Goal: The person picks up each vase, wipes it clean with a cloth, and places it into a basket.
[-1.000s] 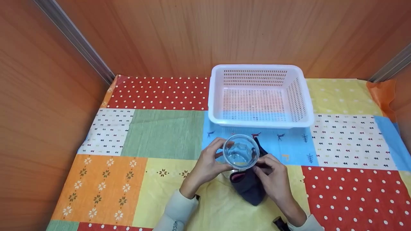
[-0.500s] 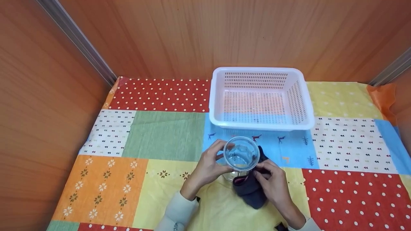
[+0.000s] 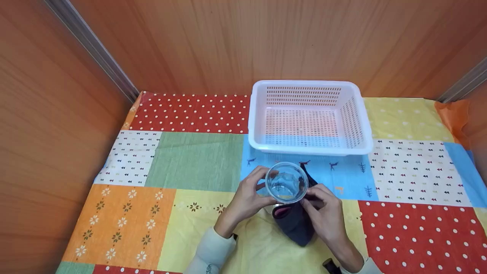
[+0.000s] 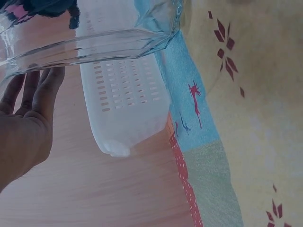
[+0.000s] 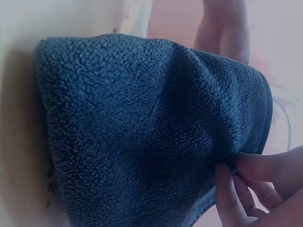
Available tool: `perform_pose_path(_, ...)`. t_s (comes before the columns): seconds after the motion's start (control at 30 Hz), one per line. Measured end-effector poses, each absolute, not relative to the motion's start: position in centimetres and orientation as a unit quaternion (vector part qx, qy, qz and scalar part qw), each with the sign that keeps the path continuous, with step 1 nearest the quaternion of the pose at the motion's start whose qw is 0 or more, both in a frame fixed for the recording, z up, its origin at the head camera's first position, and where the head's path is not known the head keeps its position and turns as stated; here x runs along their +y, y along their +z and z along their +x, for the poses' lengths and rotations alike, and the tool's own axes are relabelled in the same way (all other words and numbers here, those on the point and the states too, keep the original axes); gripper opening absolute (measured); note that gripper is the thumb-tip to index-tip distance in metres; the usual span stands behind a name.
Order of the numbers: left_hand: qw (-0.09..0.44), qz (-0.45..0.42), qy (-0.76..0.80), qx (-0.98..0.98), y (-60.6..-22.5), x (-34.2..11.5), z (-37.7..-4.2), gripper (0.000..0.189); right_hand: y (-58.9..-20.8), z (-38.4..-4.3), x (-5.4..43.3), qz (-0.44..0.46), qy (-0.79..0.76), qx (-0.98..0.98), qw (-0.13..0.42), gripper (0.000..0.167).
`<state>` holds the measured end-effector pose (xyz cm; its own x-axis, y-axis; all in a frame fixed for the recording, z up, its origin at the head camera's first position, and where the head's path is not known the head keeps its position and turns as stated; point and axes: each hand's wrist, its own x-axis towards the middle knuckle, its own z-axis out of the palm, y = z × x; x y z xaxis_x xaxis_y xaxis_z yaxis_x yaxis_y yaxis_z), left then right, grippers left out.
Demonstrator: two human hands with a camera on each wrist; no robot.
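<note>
My left hand (image 3: 245,198) grips a clear glass jar (image 3: 286,182) by its side, thumb and fingers curled around it near the rim. Seen from above, the jar is upright and its mouth is uncovered. My right hand (image 3: 325,211) pinches a dark fleecy cloth (image 3: 298,226) with a pink inner side, against the jar's right side. In the right wrist view the cloth (image 5: 142,127) fills most of the picture, with thumb and fingers pinching it near one edge. The left wrist view shows the jar's glass wall (image 4: 109,45) beside the left fingers.
A white perforated plastic basket (image 3: 310,150) stands behind the jar, near the back wooden wall (image 3: 289,42). A patchwork tablecloth (image 3: 198,160) covers the table. Wooden panels close in the left and right sides.
The cloth in my right hand shifts along the jar's side, bunching and then hanging straighter, with its far corner showing again behind the rim. My left hand keeps its hold on the jar.
</note>
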<state>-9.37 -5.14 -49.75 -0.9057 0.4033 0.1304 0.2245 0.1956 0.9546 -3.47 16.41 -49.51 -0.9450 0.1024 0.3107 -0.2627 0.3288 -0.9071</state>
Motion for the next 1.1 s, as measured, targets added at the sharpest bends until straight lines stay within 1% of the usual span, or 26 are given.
perform_pose_path(0.07, 0.075, 0.204, 0.601, 0.769, -49.8, -5.1, -9.4, 0.059, -49.6, -3.5, 16.4, 0.054, 0.574, -0.8, 0.165, 0.022)
perform_pose_path(0.17, 0.076, 0.204, 0.601, 0.769, -49.7, -5.1, -9.4, 0.058, -49.9, -3.4, 16.5, 0.054, 0.572, -0.803, 0.161, 0.022)
perform_pose_path(0.57, 0.08, 0.19, 0.595, 0.777, -49.7, -5.0, -9.1, 0.058, -52.9, -3.3, 17.5, 0.026, 0.537, -0.838, 0.097, 0.022)
perform_pose_path(0.73, 0.076, 0.192, 0.593, 0.778, -49.8, -4.9, -9.1, 0.057, -53.2, -3.3, 17.6, 0.018, 0.537, -0.839, 0.081, 0.021)
perform_pose_path(0.83, 0.074, 0.195, 0.593, 0.778, -49.9, -5.0, -9.1, 0.057, -52.8, -3.2, 17.4, 0.016, 0.546, -0.833, 0.088, 0.021)
perform_pose_path(1.1, 0.066, 0.211, 0.61, 0.761, -49.9, -5.1, -9.3, 0.057, -50.1, -3.3, 16.5, 0.031, 0.57, -0.809, 0.143, 0.021)
